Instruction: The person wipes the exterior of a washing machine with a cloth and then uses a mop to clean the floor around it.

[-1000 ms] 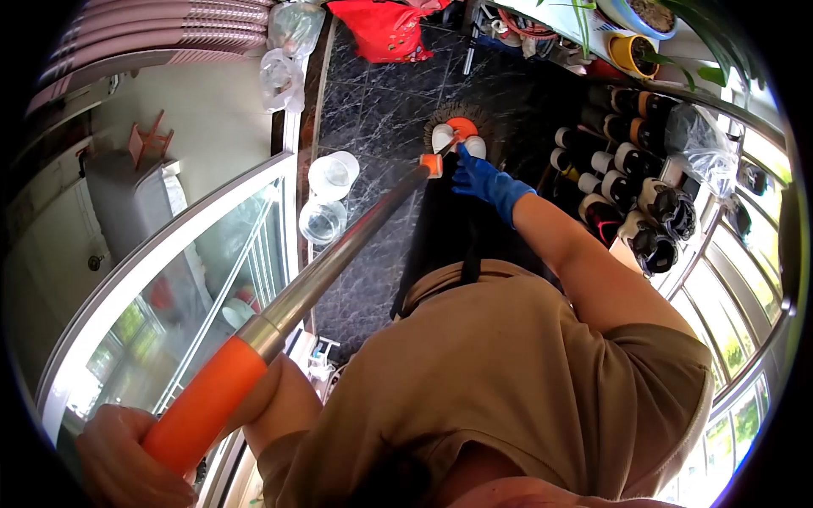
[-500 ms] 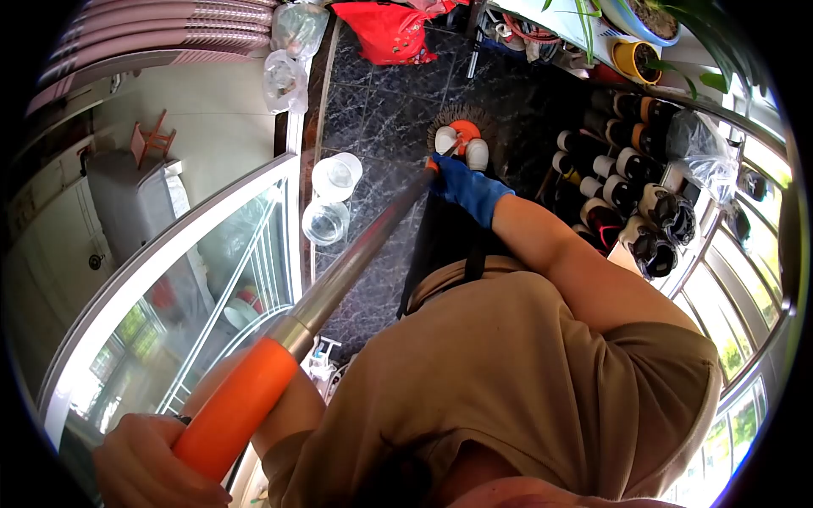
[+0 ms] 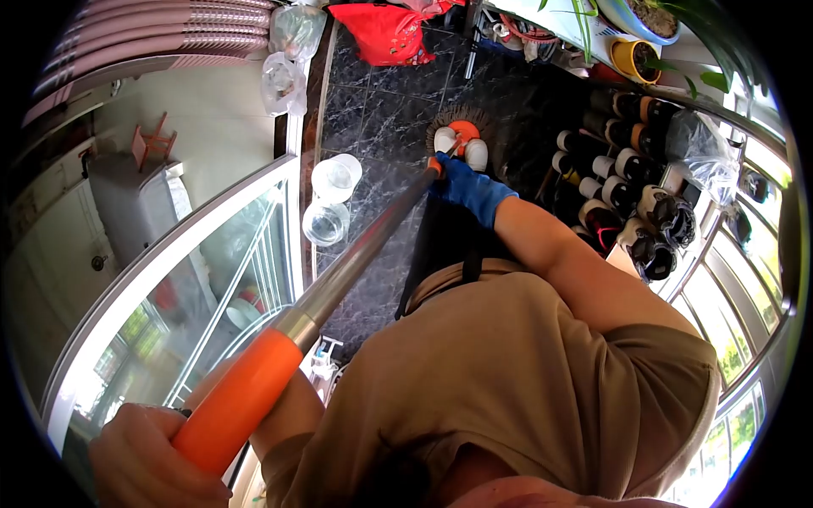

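A mop [image 3: 368,235] with a metal pole runs diagonally from lower left to upper centre. My bare left hand [image 3: 148,457] is closed around the end of its orange grip. Farther down the pole, my right hand [image 3: 474,188], in a blue glove, is closed around the shaft near an orange joint. The mop's round orange head [image 3: 465,130] with a grey fringe rests on the dark tiled floor [image 3: 394,123], just ahead of my white shoes [image 3: 477,155], which partly cover it from view.
Two clear plastic tubs [image 3: 326,222] stand by the glass door [image 3: 212,288] at left. A shoe rack [image 3: 627,178] lines the right side. Ahead lie a red bag [image 3: 385,34] and a yellow plant pot [image 3: 631,61]. Plastic bags [image 3: 284,83] hang beside the doorway.
Both hands and the mop pole have shifted very slightly to the right and up. The mop head and my shoes look the same.
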`<state>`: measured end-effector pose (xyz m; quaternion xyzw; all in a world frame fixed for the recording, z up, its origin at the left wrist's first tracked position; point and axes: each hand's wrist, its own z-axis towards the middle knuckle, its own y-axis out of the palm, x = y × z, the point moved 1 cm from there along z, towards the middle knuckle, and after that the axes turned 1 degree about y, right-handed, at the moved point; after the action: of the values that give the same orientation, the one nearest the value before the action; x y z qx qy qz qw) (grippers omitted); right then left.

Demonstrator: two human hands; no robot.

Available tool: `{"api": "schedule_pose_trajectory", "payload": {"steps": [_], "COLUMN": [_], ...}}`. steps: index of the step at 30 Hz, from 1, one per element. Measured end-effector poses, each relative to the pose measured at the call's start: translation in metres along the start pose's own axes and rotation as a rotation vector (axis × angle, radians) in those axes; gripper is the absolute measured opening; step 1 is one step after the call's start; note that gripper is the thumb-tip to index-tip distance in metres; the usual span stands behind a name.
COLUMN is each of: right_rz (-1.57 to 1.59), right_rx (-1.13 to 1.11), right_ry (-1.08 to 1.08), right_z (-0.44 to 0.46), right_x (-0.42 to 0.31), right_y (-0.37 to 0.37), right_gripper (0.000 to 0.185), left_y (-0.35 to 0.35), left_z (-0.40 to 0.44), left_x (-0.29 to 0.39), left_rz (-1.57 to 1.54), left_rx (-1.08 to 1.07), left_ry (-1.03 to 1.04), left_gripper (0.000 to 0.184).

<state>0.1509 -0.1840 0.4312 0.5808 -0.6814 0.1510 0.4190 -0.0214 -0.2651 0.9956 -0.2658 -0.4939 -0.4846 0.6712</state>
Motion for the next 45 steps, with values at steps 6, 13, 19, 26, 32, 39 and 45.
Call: {"api": "schedule_pose_trajectory", "payload": {"steps": [6,13,19,26,32,39,45], "right_rz": [0.247,-0.415,-1.553,-1.936,-2.038,-2.491,-2.745], "right_rx": [-0.115,0.264,0.478,-0.339,-0.481,-0.247,-0.220], "right_ry": [0.064,-0.366,-0.806,-1.394,-1.925,-1.444,-1.357], "right_z": [0.016,0.015,0.032,-0.087,-0.080,-0.026,0.009], "right_x": [-0.020,-0.046,-0.108,0.109,0.175,0.222,0.285], "right_y": [-0.031,-0.022,-0.053,0.025,0.036,-0.003,-0.028], "right_gripper": [0.051,0.060,0.040,0.047,0.045,0.015,0.030], "left_y": [0.025,0.011,0.001,0.022,0.038,0.018,-0.005], "left_z": [-0.007,-0.032,-0.065,-0.101,-0.123,-0.267,-0.405], "left_x": [-0.023,-0.019,-0.015,-0.012,0.000,0.046,0.133], "left_rz": [-0.015,0.166,0.167,0.171,0.140,0.131,0.119], "left_rx": [0.179,0.341,0.408,0.479,0.357,0.332,0.319], "left_ry": [0.213,0.252,0.329,0.363,0.376,0.357,0.157], "left_gripper": [0.025,0.018,0.024,0.031,0.033,0.032,0.055]}}
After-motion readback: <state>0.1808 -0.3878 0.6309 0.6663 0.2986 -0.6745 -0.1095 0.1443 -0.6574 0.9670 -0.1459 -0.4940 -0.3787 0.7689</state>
